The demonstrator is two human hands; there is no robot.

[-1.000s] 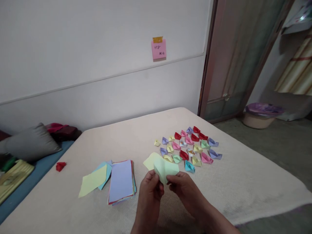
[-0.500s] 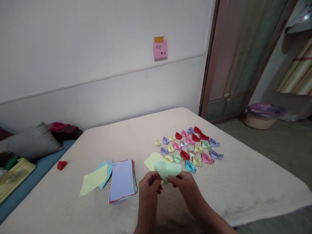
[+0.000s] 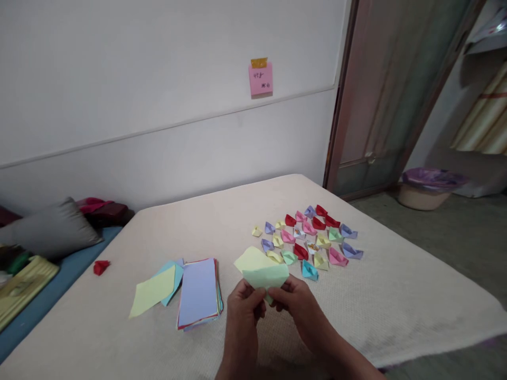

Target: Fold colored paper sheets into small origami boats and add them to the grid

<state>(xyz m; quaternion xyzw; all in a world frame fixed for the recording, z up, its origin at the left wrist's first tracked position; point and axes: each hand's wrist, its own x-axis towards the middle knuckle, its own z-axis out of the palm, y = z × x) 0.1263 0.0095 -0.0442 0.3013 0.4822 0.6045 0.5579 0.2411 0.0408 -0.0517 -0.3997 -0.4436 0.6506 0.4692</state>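
Note:
A folded sheet of pale green paper (image 3: pixel 266 275) is held up between both hands, its wide straight edge away from me and its lower part narrowing between my thumbs. My left hand (image 3: pixel 246 303) pinches its left side, and my right hand (image 3: pixel 291 295) pinches the right side. Both thumbs lie on the near face, close together; the other fingers are partly hidden behind the paper. Just beyond it a pale yellow sheet (image 3: pixel 253 257) lies on the cloth. Several small folded paper boats (image 3: pixel 301 252) in many colours stand in rows further right.
A stack of coloured paper (image 3: pixel 200 293) lies left of my hands, with loose yellow paper (image 3: pixel 152 290) and blue paper (image 3: pixel 174 293) beside it. A red folded piece (image 3: pixel 101 267) sits far left on the cloth-covered surface (image 3: pixel 198 227). A grey pillow (image 3: pixel 51 229) lies beyond.
The green paper has turned to lie more level and shifted slightly left and nearer me. My left thumb has moved onto its near face, and the thumbs are closer together.

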